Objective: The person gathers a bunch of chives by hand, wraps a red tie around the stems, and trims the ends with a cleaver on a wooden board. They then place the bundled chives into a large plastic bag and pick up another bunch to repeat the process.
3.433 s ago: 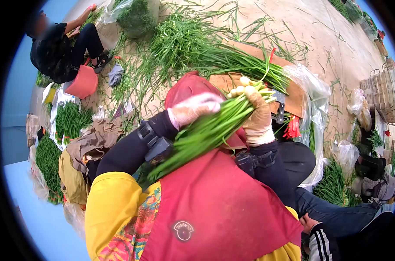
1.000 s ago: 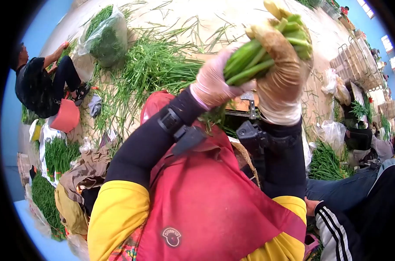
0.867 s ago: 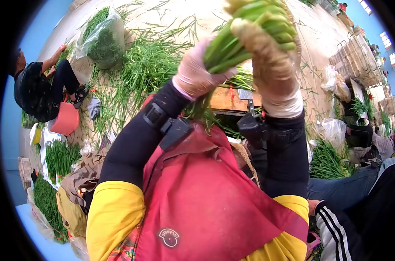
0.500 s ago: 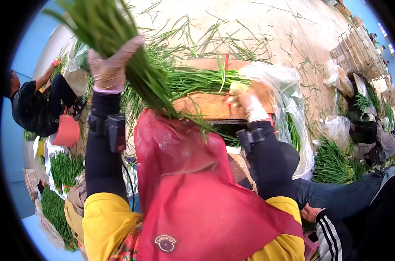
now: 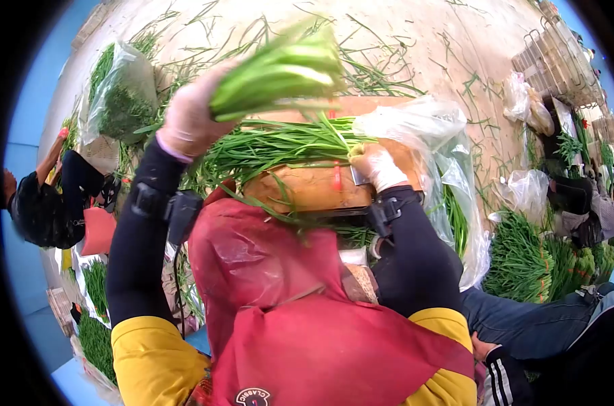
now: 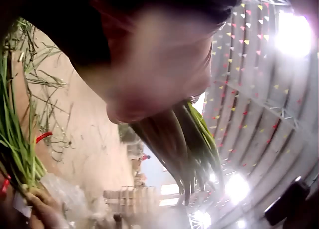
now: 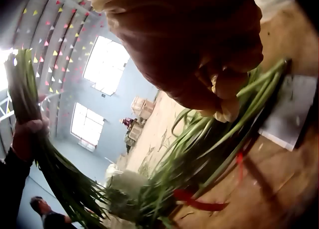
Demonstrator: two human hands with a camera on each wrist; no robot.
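Green chive bundle (image 5: 280, 71) up in the air, gripped in the left hand (image 5: 188, 118), the gloved fingers wrapped tight round the stalks and the long axis slanting up and away to the right of that fist. From the left wrist camera the leaves (image 6: 187, 144) fan out past the palm, smooth, flat and glossy. That raised bundle sits above and to the left of the wooden block (image 5: 314, 186), so the left arm is the one carrying it, well clear of the wood.

Down on the block, a loose heap of chives (image 5: 280, 142) lies crosswise, stalk ends pointing right. The right hand (image 5: 378, 166), in a pale grubby glove, rests right at those ends; from the right wrist camera the fingers (image 7: 224, 89) curl over the stalks, pinching them against the board. The wood looks worn and orange-brown.

A crinkly clear plastic bag (image 5: 422, 122) billows just beside the right hand. Smallest of all, a thin red tie (image 7: 197, 201) lies on the board among the stalks.
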